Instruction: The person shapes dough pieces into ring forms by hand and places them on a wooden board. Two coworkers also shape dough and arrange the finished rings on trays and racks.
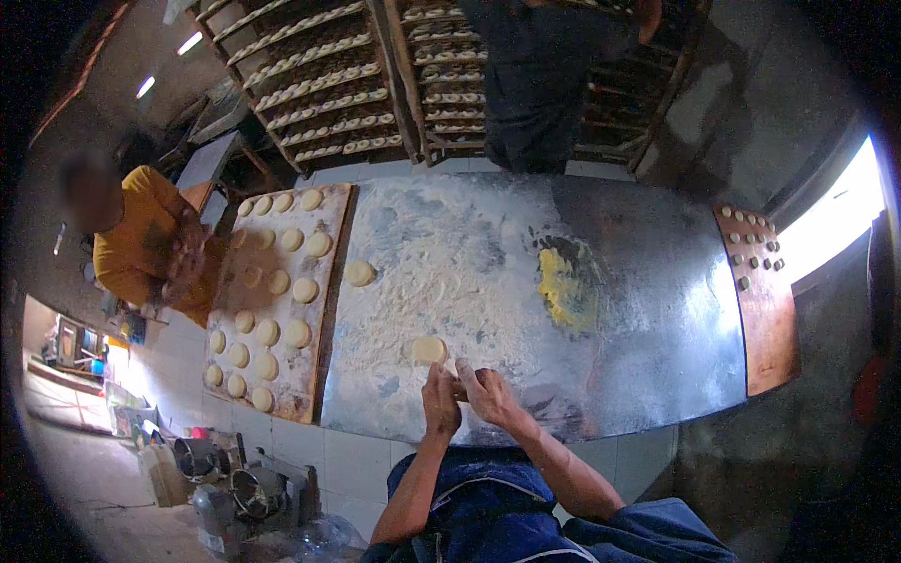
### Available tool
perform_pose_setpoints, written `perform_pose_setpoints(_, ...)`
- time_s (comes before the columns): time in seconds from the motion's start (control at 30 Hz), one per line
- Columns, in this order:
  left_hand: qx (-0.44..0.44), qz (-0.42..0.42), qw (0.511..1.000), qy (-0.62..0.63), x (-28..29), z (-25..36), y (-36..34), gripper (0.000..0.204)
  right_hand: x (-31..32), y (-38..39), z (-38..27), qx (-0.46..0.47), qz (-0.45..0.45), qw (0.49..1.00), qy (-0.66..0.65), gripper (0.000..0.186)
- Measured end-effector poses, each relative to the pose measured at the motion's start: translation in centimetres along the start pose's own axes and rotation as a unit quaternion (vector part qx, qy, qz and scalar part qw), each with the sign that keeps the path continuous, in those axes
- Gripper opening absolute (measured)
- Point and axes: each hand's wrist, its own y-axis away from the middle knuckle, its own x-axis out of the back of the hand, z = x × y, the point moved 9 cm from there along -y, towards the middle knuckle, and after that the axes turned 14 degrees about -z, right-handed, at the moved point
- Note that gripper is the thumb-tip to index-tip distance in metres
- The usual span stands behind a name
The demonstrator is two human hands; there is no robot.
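Close together over the near edge of the floured metal table (648,375) are my two hands. The fingers of my left hand (439,402) are closed, and a pale round of dough (429,350) lies just beyond its fingertips. My right hand (494,398) curls in from the right, its fingers also closed. Between the hands shows a short brown thing (460,386), mostly covered by fingers; its kind cannot be made out. Farther off to the left, another dough round (359,273) sits on the flour.
A wooden board (324,357) with several dough rounds lies left; a person in yellow (141,244) stands beside it. Yellow paste (560,289) smears the table. Another board (765,328) with small pieces lies right. Loaded racks (408,94) and a dark-clothed person (533,89) stand behind.
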Motion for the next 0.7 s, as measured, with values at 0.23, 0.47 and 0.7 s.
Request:
perform_pose_setpoints(0.23,0.001,-0.014,0.994,-0.104,5.2,-0.4,0.3,0.037,-5.9,-1.9,0.0,-0.125,-0.079,0.97,-0.191,0.049)
perform_pose_setpoints(0.47,0.006,0.052,0.986,0.157,12.1,-2.1,5.1,0.044,-11.3,-4.6,-9.5,0.015,-0.145,0.988,0.043,0.024)
perform_pose_setpoints(0.7,-0.047,0.064,0.986,0.148,20.7,-2.3,9.5,0.033,-21.1,-5.5,-11.3,-0.057,-0.271,0.96,-0.036,0.031)
